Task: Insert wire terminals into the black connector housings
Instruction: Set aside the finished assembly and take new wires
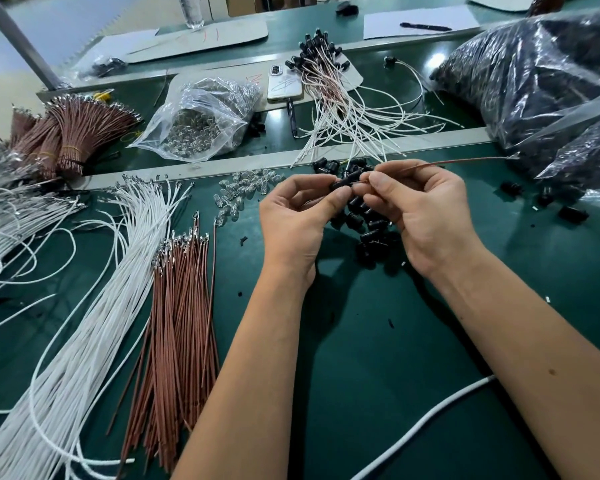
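Your left hand (297,216) pinches a small black plastic connector housing (343,183) — your right hand (426,216) pinches a thin brown wire (440,163) at its mouth, mid green bench (378,358).

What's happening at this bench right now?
A person is assembling wire harnesses. The left hand pinches a black housing while the right hand pinches a brown wire and feeds its end toward the housing; whether the end is seated yet cannot be told. More loose housings lie under the hands, with loose brown wires and white wires to the left. Finished pieces lie farther back on the green table.
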